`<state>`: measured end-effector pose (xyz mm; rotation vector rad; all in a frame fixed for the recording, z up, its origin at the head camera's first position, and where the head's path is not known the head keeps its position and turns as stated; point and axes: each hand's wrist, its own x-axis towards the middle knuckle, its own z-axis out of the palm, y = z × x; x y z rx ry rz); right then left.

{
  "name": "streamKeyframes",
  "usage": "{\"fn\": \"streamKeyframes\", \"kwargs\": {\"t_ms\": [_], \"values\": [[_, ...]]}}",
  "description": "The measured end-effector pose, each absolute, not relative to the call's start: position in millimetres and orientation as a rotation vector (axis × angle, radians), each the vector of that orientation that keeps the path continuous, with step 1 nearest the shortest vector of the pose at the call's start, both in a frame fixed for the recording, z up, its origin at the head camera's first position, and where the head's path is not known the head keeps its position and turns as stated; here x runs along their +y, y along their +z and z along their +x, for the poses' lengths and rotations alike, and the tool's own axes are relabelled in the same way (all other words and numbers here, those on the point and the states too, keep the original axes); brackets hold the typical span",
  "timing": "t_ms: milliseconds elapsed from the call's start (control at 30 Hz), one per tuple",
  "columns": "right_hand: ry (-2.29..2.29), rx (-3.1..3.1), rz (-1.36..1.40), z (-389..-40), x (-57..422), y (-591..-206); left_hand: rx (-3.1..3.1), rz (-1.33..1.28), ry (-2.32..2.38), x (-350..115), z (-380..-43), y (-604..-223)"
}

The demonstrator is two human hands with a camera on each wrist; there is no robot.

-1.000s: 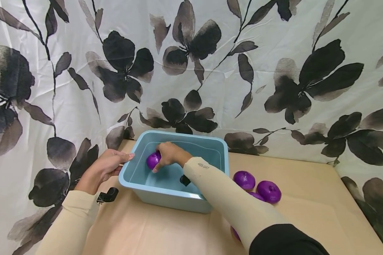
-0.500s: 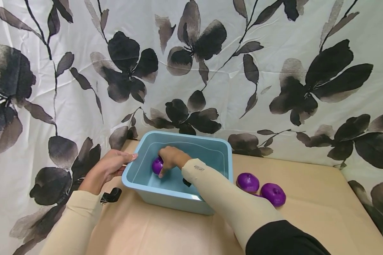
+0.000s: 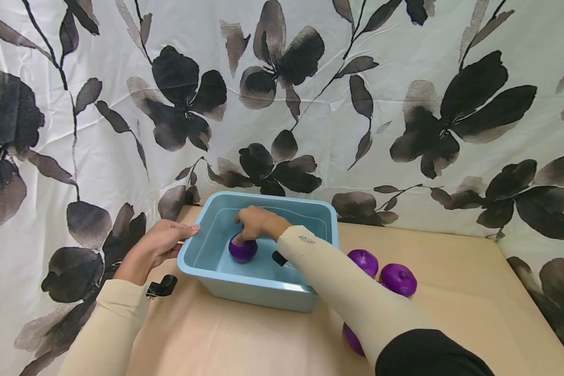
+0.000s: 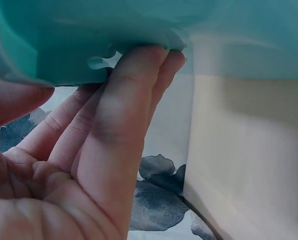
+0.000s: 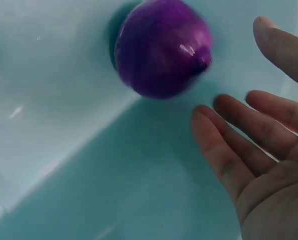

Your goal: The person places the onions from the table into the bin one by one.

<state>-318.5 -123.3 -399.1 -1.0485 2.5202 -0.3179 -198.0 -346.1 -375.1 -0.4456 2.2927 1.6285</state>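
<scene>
Well, the right grip (image 5: pixel 276 187) spreads wide beside the purple onion (image 5: pixel 161 50) — left grip (image 3: pixel 159 243) pinching the tub (image 3: pixel 244 279).

Head cam looks fwd & down from up high, mid-range: patterned cloth (image 3: pixel 329 130) at 12 o'clock, blue bin (image 3: pixel 258 299) nr 6. L wrist cam (image 3: pixel 162 286) sits v. close, outside the bin — bin at 12, L hand (image 3: pixel 162 243) at 8, both also in head view. R wrist cam (image 3: pixel 279 257) peers inside, close — purple onion (image 3: pixel 243 252) at 12, R hand (image 3: pixel 259 222) at 4, shared w/ head view.
</scene>
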Motion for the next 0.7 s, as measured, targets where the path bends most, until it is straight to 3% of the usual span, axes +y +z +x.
{"fn": "streamKeyframes", "kwargs": {"t_ms": [333, 700], "values": [[-0.606, 2.375, -1.246, -303, -48, -341, 2.285, -0.415, 1.615, -347, -199, -374], [-0.963, 2.290, -1.181, -264, 56, -322, 2.268, -0.399, 1.603, -346, -198, -373]]}}
